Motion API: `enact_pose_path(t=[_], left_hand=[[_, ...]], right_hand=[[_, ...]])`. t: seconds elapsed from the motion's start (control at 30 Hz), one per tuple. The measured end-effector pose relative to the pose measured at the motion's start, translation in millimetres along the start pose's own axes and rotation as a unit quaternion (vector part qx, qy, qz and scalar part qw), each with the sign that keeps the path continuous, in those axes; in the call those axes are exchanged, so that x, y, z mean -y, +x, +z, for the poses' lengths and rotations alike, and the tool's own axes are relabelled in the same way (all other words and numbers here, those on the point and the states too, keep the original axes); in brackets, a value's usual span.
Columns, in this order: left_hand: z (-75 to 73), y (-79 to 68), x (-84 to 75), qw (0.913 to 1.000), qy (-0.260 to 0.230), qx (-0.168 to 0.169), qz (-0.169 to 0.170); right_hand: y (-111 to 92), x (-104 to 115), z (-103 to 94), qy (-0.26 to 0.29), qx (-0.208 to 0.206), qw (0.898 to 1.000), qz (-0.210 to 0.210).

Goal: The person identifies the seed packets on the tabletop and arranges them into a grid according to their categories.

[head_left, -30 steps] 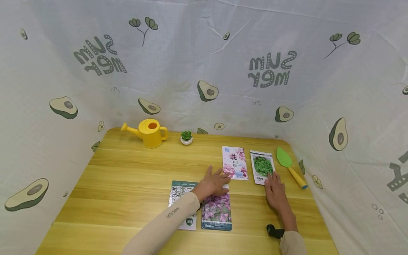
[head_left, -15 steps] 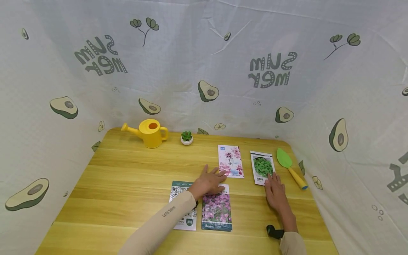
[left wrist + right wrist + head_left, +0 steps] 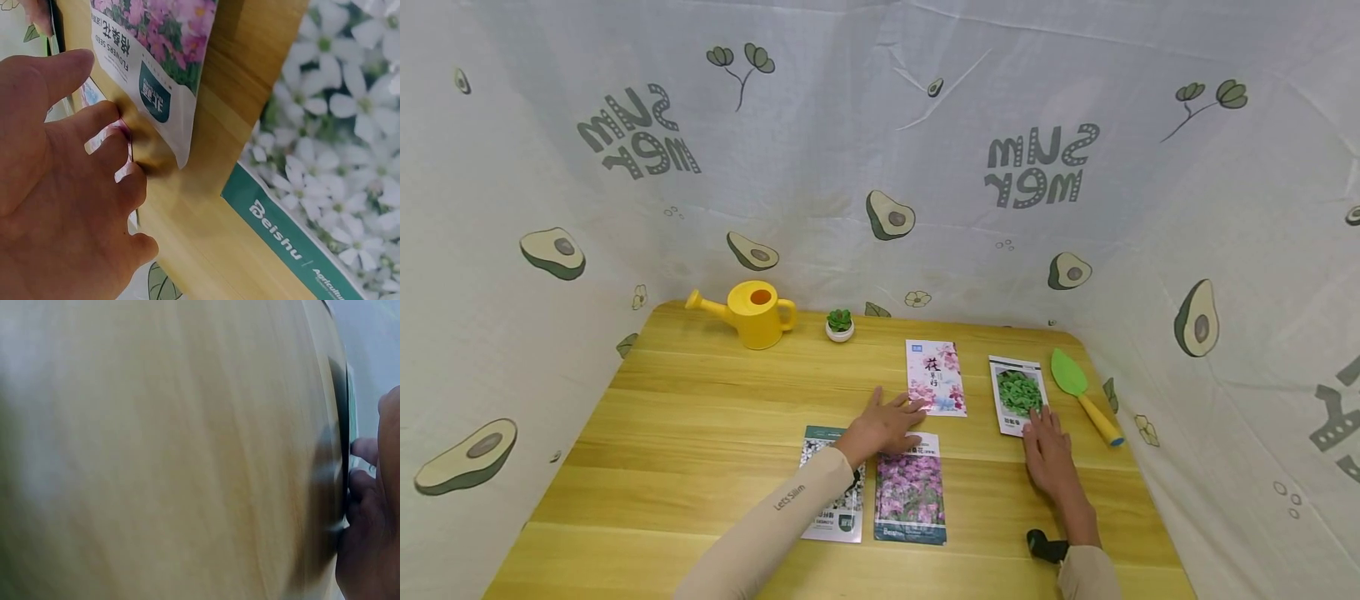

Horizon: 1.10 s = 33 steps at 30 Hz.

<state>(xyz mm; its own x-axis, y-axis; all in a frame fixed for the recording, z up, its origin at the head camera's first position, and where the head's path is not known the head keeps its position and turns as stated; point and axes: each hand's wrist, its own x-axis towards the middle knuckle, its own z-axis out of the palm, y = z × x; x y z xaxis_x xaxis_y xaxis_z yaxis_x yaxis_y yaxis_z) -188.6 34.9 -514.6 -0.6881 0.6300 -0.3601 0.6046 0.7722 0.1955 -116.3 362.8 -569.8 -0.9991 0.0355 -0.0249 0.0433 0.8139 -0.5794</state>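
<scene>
Fingers of my left hand (image 3: 882, 427) lie spread, their tips on the lower left corner of a white seed packet with pink blossoms (image 3: 936, 375). Just below that hand is a purple-flower seed packet (image 3: 912, 487), its upper left corner covered. The left forearm crosses over a white-flower seed packet (image 3: 838, 521); its green Beishu strip (image 3: 275, 234) shows in the left wrist view. My right hand (image 3: 1049, 457) rests with its fingertips on the lower right corner of a leafy-green seed packet (image 3: 1019, 390). In the right wrist view, that hand (image 3: 369, 519) appears at the right edge.
A yellow watering can (image 3: 756, 317) stands at the back left, beside a small potted succulent (image 3: 839, 326). On the right lies a green trowel with a yellow handle (image 3: 1082, 392). A printed cloth (image 3: 820, 167) hangs behind and beside the wooden table (image 3: 700, 433).
The left hand has slid left, and the pink-blossom packet has moved left and slightly back with it. More of the purple-flower packet's top now shows. The right hand has stayed put.
</scene>
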Motion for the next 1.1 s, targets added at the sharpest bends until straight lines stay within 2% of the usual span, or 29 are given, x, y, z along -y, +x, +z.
enact_pose_path(t=[0.3, 0.47, 0.87, 1.1], left_hand=[[-0.5, -5.5, 4.5, 0.9998, 0.018, -0.001, -0.004], [0.1, -8.9, 7.6, 0.9998, 0.019, 0.003, -0.006], [-0.5, -14.0, 14.8, 1.0, -0.001, 0.004, -0.004], [2.9, -18.4, 20.6, 0.9998, -0.017, 0.001, -0.005]], right_hand=[[0.5, 2.2, -0.6, 0.001, -0.004, 1.0, -0.005], [-0.2, 1.0, -0.7, -0.001, 0.005, 1.0, 0.005], [0.7, 0.7, -1.1, -0.006, 0.012, 1.0, 0.01], [1.1, -6.3, 3.3, 0.011, -0.015, 1.0, -0.013]])
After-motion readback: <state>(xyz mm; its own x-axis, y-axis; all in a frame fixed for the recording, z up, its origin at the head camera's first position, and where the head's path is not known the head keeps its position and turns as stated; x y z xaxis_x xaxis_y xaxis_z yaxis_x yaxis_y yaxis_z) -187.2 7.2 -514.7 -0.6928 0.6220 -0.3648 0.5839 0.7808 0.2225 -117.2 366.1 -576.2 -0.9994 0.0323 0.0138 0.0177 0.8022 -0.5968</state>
